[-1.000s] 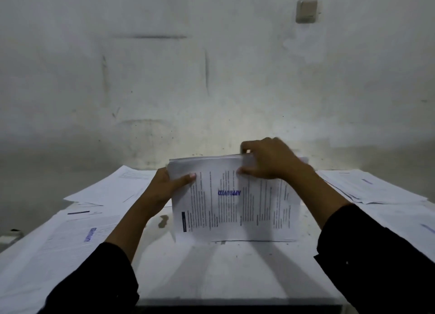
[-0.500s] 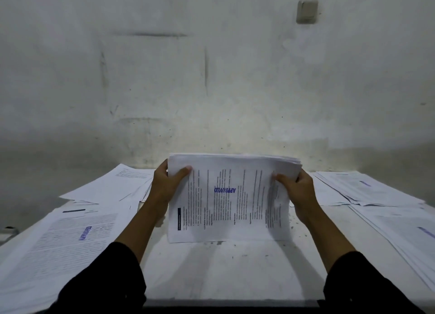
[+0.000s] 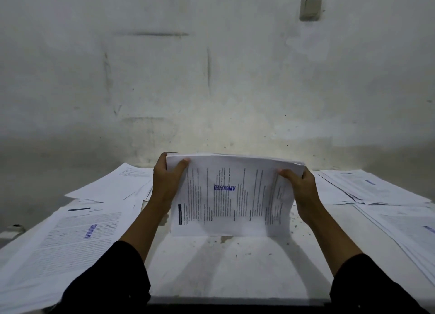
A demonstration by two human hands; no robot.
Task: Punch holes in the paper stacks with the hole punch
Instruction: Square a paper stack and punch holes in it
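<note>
A stack of printed paper [image 3: 226, 196] stands on its long lower edge on the white table [image 3: 230, 266], its front sheet bearing an upside-down blue "APPROVED" stamp. My left hand [image 3: 166, 184] grips the stack's left edge, thumb on the front. At the stack's right edge my right hand [image 3: 302, 193] holds on the same way, and the sheets there bow a little. No hole punch is in view.
Loose printed sheets lie spread on the table's left side [image 3: 70, 238] and far left [image 3: 117, 186]. More paper piles cover the right side [image 3: 367, 189] and the right edge [image 3: 407, 229]. A stained wall [image 3: 211, 78] rises just behind the table.
My right hand has come off the stack's top edge and gone to its right edge. The stack stays upright on the table, its right side now slightly bowed.
</note>
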